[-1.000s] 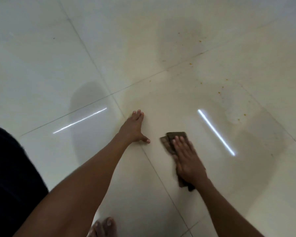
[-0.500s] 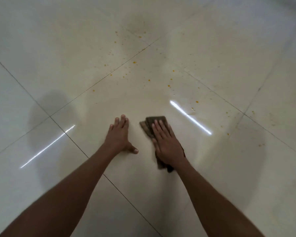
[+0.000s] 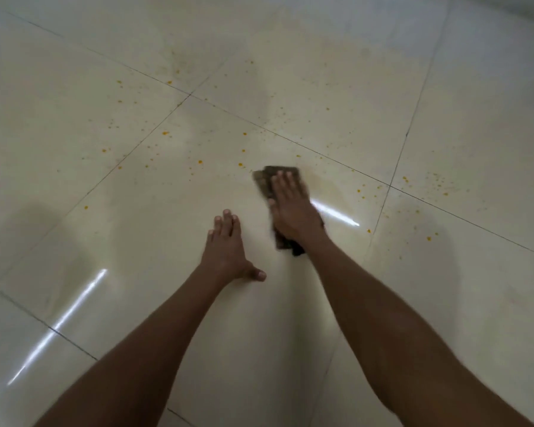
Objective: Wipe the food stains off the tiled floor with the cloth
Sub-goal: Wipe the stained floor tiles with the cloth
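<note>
The right hand (image 3: 290, 211) lies flat on the dark brown cloth (image 3: 267, 181), its fingers straight and close together, pressing the cloth down on the tiled floor (image 3: 305, 303). This grip is open; nothing is curled around the cloth. The cloth shows in front of the fingertips and to their left, and a small dark corner of it shows behind the wrist. The left hand (image 3: 227, 251) rests flat on the floor just beside the cloth, nearer to the person, with straight fingers and the thumb spread to the side. It holds nothing.

Around the cloth the floor carries many small orange food stains (image 3: 241, 164). Some lie just in front and to the left of the cloth, more lie further away across the grout lines (image 3: 346, 163), and another group is to the right, near the crossing of two lines. A faint yellowish smear is on the tile just right of the cloth. Two bright streaks of reflected light (image 3: 336, 214) are on the glossy tiles, one just beside the right wrist and one at the lower left. Nothing stands between the cloth and the nearest stains.

Compared with half a second ago, the right hand and the cloth have gone forward, away from the left hand, and now lie close to the stains. The left hand keeps its flat pose on the floor. The view has also turned, so that more stained tiles show.
</note>
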